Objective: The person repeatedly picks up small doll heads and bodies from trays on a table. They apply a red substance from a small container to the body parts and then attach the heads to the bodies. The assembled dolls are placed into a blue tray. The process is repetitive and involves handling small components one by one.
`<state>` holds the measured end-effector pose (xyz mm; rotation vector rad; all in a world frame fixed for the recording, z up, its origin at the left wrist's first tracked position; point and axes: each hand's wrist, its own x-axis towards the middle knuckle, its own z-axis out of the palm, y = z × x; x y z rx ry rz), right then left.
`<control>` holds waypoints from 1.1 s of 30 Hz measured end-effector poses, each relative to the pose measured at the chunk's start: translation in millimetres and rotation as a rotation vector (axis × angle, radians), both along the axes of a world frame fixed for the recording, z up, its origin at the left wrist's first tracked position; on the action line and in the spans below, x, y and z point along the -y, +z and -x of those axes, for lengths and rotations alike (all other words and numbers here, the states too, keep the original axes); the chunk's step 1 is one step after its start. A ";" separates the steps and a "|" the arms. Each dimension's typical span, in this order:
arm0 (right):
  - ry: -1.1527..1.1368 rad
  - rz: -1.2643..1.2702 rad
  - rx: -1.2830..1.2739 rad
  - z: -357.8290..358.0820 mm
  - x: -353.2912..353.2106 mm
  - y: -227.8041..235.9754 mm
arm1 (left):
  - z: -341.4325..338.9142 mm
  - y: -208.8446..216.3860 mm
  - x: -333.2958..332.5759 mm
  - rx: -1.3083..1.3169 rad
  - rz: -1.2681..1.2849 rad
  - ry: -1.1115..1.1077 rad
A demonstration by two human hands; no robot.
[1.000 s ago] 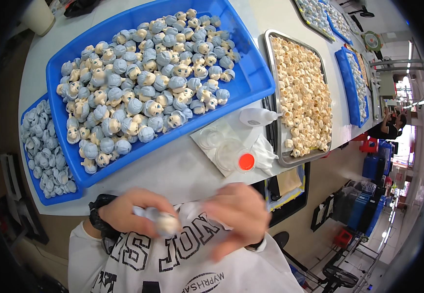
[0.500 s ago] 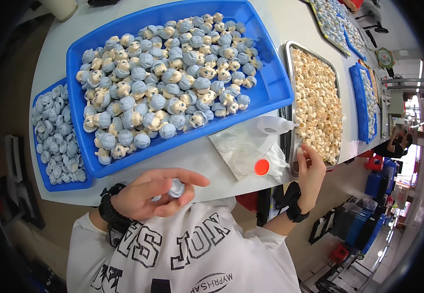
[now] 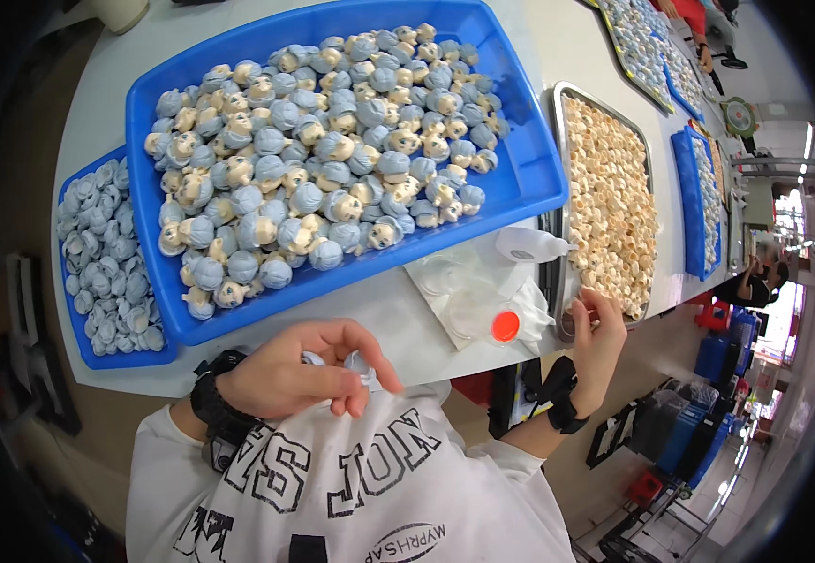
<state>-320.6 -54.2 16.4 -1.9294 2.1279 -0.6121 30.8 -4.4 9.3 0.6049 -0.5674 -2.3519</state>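
Note:
My left hand [image 3: 300, 373] is closed around light-blue doll hair pieces [image 3: 357, 362], one between its fingertips and another part showing by the palm. It hovers at the table's near edge, in front of the big blue tray [image 3: 351, 267] of small doll heads [image 3: 332, 145] with blue hair. My right hand [image 3: 600, 328] has its thumb and fingers drawn together at the near end of a metal tray [image 3: 651, 188] full of small cream-coloured hollow parts [image 3: 604, 197]. What lies between those fingers, if anything, is too small to make out.
A smaller blue tray [image 3: 135, 358] of loose hair pieces [image 3: 107, 253] stands at left. Between my hands sit a white squeeze bottle [image 3: 529, 245], clear cups [image 3: 468, 314], a red-orange round thing [image 3: 505, 326] and crumpled tissue [image 3: 534, 305]. More trays and people are farther right.
My left hand has turned and its fingers have curled inward, bringing the hair piece to the fingertips. My right fingers have shifted slightly by the metal tray. An arm appears at the far upper right.

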 end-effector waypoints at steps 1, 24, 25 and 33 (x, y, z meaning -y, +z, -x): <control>0.047 0.006 -0.012 3.6 -0.2 -2.0 | 2.0 0.9 -0.5 -0.018 -0.039 0.046; -0.050 -0.136 0.199 0.7 -11.6 -0.5 | 5.8 3.2 -2.6 -0.025 -0.225 0.193; -0.051 -0.135 0.234 2.2 -12.6 -1.4 | 4.8 0.6 -3.0 -0.044 -0.217 0.194; 0.054 -0.197 0.290 12.7 -15.5 2.9 | 2.8 -1.3 -0.6 -0.057 -0.204 0.180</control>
